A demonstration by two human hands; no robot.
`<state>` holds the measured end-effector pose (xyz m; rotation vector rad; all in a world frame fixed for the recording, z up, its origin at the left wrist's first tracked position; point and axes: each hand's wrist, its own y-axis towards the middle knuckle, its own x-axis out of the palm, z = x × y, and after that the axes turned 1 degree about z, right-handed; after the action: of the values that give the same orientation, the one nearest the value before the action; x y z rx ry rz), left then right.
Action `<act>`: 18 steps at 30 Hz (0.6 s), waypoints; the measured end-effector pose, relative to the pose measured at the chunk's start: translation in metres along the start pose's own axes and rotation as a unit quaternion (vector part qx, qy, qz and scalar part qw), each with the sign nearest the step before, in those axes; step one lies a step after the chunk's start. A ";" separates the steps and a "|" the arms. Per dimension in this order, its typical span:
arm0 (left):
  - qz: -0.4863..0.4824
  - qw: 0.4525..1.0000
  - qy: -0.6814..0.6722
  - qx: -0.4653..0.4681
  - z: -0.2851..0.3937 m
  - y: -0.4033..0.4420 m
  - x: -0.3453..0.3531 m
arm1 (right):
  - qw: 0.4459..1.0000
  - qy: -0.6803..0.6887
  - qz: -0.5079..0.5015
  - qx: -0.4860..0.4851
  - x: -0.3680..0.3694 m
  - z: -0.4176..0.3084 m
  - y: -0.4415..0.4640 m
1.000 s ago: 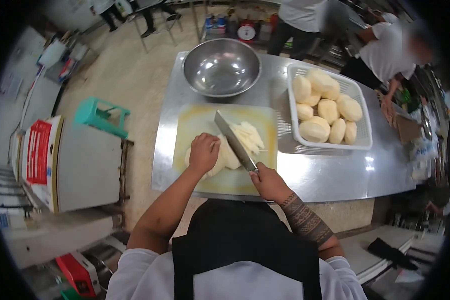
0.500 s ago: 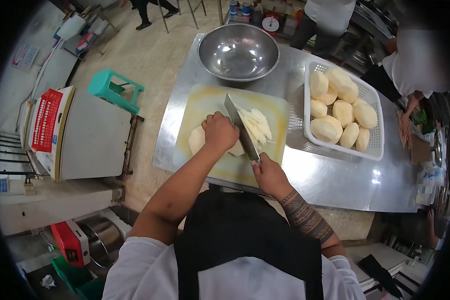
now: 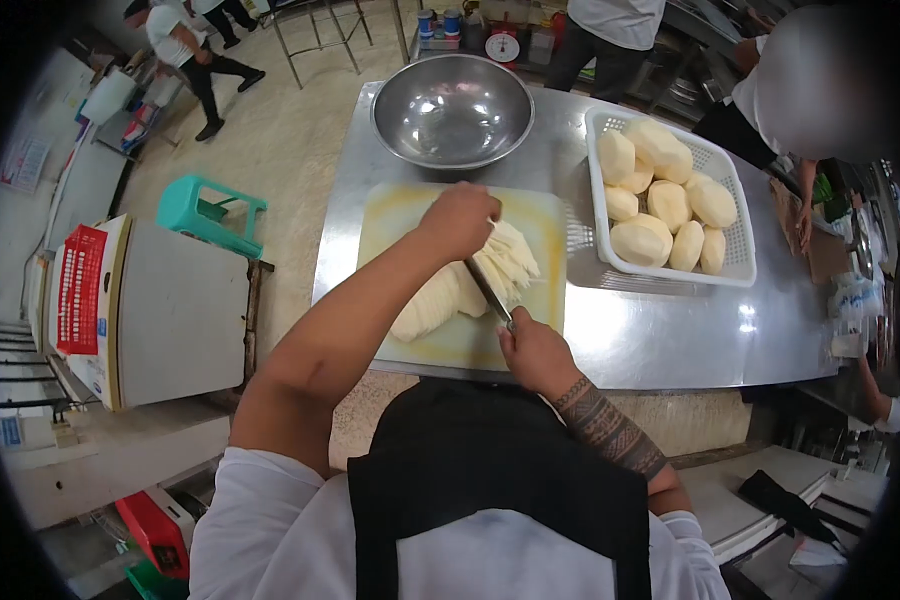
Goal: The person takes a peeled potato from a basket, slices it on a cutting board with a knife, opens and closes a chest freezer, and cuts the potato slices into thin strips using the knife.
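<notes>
My right hand [image 3: 537, 352] grips the handle of a kitchen knife [image 3: 489, 287], its blade angled away across the cutting board [image 3: 539, 318]. My left hand [image 3: 460, 222] is closed over the blade's far end; its fingers curl down beside a pile of pale cut strips [image 3: 513, 258]. What the fingers hold is hidden. Left of the blade, thin slices of a peeled, potato-like vegetable [image 3: 426, 307] lie fanned in an overlapping row, partly under my left forearm.
A steel bowl [image 3: 453, 112] stands beyond the board on the metal table [image 3: 660, 345]. To the right is a white basket [image 3: 747, 225] of several peeled vegetables [image 3: 669, 205]. A green stool [image 3: 202, 213] stands left. Other people [image 3: 610, 35] are around the table and room.
My left hand has moved forward and right, from the vegetable to the blade's far end. The slices now lie fanned out. A walking person has come into view at upper left.
</notes>
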<state>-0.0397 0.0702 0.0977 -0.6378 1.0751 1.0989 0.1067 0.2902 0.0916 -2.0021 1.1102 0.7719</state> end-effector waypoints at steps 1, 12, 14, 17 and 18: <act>-0.042 0.998 0.020 0.043 -0.003 0.009 0.009 | 1.000 -0.006 0.002 0.004 0.001 0.000 0.001; -0.233 0.945 0.149 0.176 0.022 0.030 0.037 | 1.000 -0.021 0.014 0.009 0.007 -0.004 0.000; -0.293 0.945 0.048 0.135 0.031 0.029 0.037 | 1.000 -0.020 0.019 0.006 0.007 -0.004 0.000; -0.173 0.978 -0.070 0.096 0.030 0.017 0.027 | 1.000 -0.010 0.019 0.005 0.005 -0.006 -0.001; -0.096 0.986 -0.102 0.087 0.026 0.010 0.021 | 1.000 -0.006 0.012 0.009 0.004 -0.004 0.000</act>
<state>-0.0380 0.1043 0.0890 -0.4685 0.8997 0.8722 0.1088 0.2846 0.0910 -1.9706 1.1316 0.7834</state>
